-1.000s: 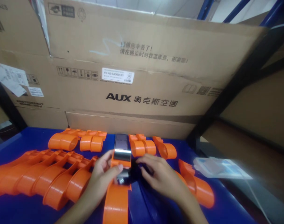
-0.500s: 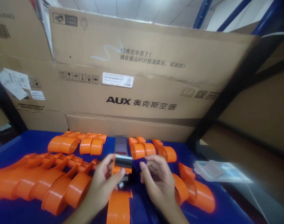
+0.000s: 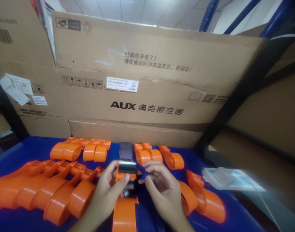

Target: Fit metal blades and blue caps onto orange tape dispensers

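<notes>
Gripped in the left hand (image 3: 110,187), lower centre of the frame: an orange tape dispenser (image 3: 120,176), with serrated metal edge (image 3: 127,163) and dark roller (image 3: 127,168) at its top. Pinched in the fingers of the right hand (image 3: 163,183), close beside: a small dark-blue piece (image 3: 143,174); contact between the two hard to tell. Across mid-frame: a cardboard carton (image 3: 162,85) printed "AUX 奥克斯空调", with "师傅您辛苦了!" higher up and a white label (image 3: 120,84) marked "KFR-46G", "25". Lined up at lower left, on a blue surface (image 3: 33,148): more orange dispensers (image 3: 50,188).
</notes>
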The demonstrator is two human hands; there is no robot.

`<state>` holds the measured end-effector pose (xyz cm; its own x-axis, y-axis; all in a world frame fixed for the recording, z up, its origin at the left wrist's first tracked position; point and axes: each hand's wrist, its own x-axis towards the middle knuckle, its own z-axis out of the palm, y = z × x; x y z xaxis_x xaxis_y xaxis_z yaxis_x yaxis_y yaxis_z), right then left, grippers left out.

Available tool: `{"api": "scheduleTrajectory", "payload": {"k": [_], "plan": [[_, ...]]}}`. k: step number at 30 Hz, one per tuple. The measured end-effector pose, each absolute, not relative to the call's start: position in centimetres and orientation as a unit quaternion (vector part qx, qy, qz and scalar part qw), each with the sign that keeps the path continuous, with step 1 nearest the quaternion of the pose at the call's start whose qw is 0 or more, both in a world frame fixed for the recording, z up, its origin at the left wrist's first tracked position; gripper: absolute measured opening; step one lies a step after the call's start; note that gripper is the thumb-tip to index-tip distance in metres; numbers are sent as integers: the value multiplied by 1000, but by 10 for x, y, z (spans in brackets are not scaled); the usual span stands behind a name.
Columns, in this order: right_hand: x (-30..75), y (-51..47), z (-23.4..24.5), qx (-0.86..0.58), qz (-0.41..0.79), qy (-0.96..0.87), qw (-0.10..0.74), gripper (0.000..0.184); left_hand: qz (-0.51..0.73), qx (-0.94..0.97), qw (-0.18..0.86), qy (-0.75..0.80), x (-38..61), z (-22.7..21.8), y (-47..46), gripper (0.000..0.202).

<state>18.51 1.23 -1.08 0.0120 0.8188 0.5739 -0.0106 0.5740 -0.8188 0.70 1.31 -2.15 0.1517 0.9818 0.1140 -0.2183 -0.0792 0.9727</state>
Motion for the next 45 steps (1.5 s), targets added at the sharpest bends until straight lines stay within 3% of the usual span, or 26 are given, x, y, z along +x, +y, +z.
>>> {"api": "scheduleTrajectory", "payload": {"k": [5, 15, 23, 34, 45], "plan": [[182, 13, -11, -339, 317, -631, 621, 9, 542, 504, 563, 369, 7, -19, 14, 30], [184, 9, -5, -382, 104, -748, 532, 15, 542, 489, 572, 374, 7, -21, 11, 33], [188, 12, -10, -334, 62, -766, 546, 15, 533, 496, 574, 375, 7, -18, 12, 29], [185, 9, -4, -346, 82, -794, 494, 14, 536, 492, 572, 378, 6, -21, 14, 30], [191, 13, -8, -358, 21, -823, 440, 11, 533, 495, 566, 389, 7, -19, 11, 32]]}}
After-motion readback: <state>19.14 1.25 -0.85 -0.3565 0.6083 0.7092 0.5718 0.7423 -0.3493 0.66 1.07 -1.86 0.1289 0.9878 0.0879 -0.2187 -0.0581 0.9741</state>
